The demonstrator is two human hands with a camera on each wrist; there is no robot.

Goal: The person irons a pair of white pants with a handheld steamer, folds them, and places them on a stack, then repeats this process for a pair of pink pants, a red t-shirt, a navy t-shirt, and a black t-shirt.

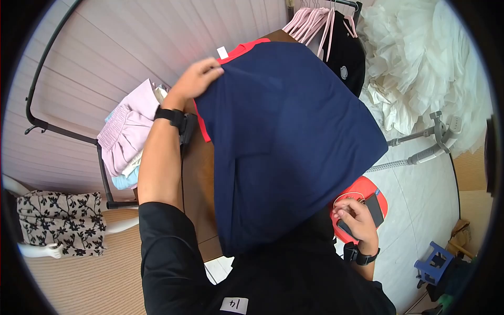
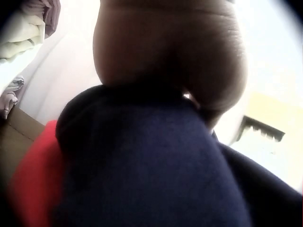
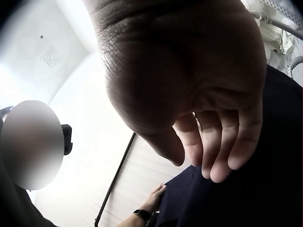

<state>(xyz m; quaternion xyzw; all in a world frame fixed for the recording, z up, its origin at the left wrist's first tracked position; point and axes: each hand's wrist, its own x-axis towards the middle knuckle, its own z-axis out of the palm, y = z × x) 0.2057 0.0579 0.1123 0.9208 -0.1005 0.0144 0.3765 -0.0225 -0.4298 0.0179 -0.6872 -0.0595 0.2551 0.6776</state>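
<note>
Holding a navy shirt (image 1: 294,115) beside its red collar (image 1: 241,49) with the left grip (image 1: 199,79).
The shirt is stretching over the desk (image 1: 198,181), its long axis running from the collar, near the far edge, back towards the wearer's black top (image 1: 294,278), while its right side is reaching out above the floor (image 1: 407,202). The left grip is the nearer one to the collar, and its fingers are closing on the cloth with hardly any gap. The right grip (image 1: 358,219) is holding nothing, its fingers bending loosely just beside the shirt's lower right edge; whether they are touching cloth, I cannot tell.
</note>
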